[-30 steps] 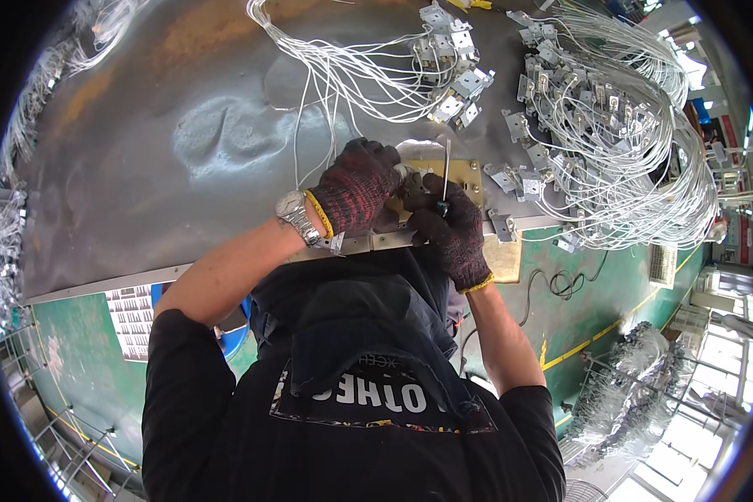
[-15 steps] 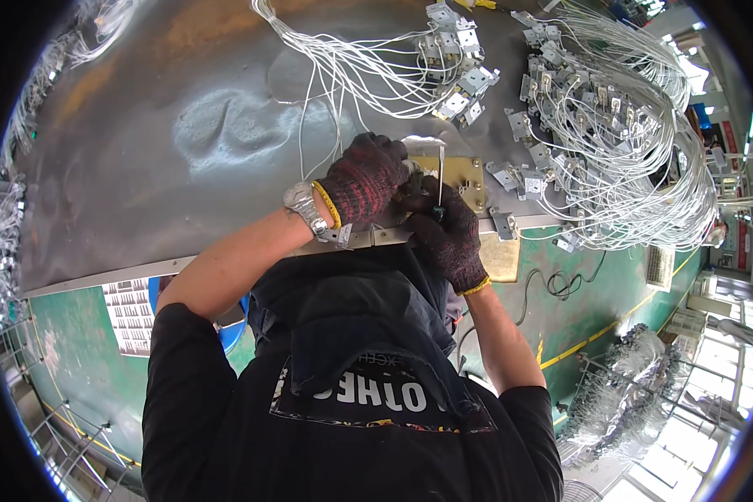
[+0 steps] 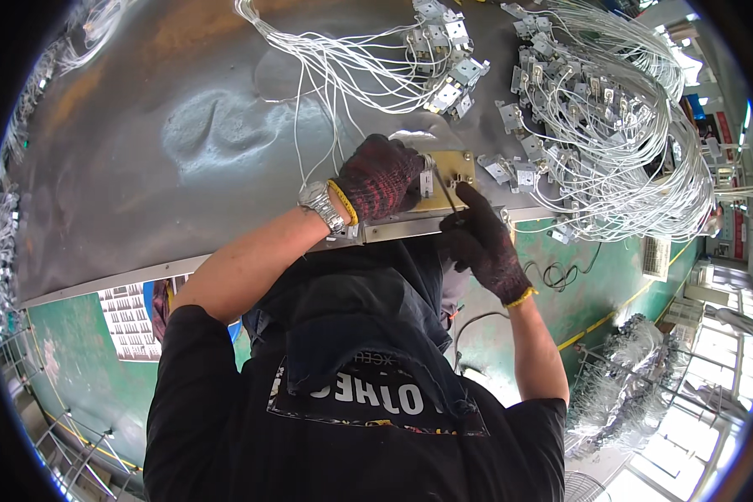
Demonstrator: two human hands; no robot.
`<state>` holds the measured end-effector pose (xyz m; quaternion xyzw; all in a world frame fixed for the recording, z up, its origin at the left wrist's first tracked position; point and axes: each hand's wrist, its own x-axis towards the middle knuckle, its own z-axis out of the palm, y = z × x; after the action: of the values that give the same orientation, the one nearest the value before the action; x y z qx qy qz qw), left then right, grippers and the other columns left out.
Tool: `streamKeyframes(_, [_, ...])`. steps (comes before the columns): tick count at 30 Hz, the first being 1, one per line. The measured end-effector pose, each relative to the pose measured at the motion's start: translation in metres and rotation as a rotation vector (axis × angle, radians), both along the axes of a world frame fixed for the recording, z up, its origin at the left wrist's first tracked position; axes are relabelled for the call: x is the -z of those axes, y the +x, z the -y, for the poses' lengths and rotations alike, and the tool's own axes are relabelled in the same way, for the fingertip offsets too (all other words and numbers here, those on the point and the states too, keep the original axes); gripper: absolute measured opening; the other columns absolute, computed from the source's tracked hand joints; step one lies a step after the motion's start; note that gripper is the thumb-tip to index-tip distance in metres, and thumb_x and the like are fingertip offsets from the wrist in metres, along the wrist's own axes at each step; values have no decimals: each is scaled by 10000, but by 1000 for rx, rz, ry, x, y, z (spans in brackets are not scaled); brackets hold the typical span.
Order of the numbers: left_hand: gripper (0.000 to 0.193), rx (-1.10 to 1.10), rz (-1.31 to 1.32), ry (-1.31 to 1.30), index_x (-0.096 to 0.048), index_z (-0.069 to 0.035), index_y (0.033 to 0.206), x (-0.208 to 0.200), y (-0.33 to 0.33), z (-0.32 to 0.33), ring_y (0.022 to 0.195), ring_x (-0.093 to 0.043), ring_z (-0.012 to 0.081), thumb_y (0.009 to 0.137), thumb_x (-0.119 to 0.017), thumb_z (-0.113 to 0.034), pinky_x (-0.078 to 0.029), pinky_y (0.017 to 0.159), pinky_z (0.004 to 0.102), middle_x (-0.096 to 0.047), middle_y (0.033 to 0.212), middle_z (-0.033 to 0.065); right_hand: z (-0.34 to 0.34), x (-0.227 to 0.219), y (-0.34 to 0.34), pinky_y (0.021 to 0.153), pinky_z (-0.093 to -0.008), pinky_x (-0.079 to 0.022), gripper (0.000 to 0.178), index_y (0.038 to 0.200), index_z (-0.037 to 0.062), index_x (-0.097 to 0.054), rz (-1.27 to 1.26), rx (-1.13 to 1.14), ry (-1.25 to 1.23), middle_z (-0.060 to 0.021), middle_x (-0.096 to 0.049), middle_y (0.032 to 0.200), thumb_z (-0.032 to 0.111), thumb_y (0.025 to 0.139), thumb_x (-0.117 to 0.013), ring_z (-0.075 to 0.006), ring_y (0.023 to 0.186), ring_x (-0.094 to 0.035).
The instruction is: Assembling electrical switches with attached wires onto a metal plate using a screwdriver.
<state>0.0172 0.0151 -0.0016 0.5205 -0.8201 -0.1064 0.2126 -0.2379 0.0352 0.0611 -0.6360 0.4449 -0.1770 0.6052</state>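
A person leans over a grey metal table [image 3: 184,142]. Both hands wear dark knit gloves. The left hand [image 3: 378,177], near the middle of the frame, is curled shut on a small metal part [image 3: 427,181] that sits on a flat yellow plate [image 3: 450,177] at the table's near edge. A silver watch [image 3: 320,205] is on that wrist. The right hand [image 3: 479,243], just below and to the right, is closed around a thin metal tool [image 3: 445,194] whose tip touches the plate. Bundles of white wires with little metal brackets [image 3: 598,117] lie in the upper right. More white wires [image 3: 351,67] spread across the top middle.
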Motion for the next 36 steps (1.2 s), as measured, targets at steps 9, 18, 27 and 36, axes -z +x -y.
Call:
streamKeyframes(9, [448, 30, 77, 33, -689, -150, 1173, 4, -1, 4, 979, -690, 300, 785, -775, -357, -523, 836, 460, -705, 1016, 87, -4, -37, 8, 814, -389, -569, 355, 1242, 25, -694, -375, -151, -673, -169, -724, 1027, 4, 889, -661, -302, 914, -719])
streamKeyframes(18, [446, 35, 28, 73, -696, -170, 1178, 5, 0, 7, 922, -702, 300, 774, -789, -334, -542, 818, 453, -717, 987, 81, -11, -58, 25, 839, -414, -578, 325, 1214, 50, -710, -541, -176, -743, -183, -736, 1073, 15, 896, -650, -368, 964, -720])
streamKeyframes(27, [317, 31, 44, 85, -709, -99, 972, -8, -2, 9, 912, -704, 310, 788, -776, -348, -533, 801, 457, -725, 923, 99, -9, -35, 35, 863, -413, -575, 302, 1208, 25, -711, -497, -101, -747, -198, -740, 1070, 36, 911, -657, -366, 1000, -723])
streamKeyframes(36, [357, 30, 68, 144, -711, -144, 1070, -7, -5, 8, 944, -710, 298, 784, -786, -343, -543, 830, 457, -733, 957, 95, 1, -55, 23, 856, -383, -565, 285, 1227, 8, -702, -463, -173, -573, -201, -748, 1055, 67, 951, -662, -329, 970, -735])
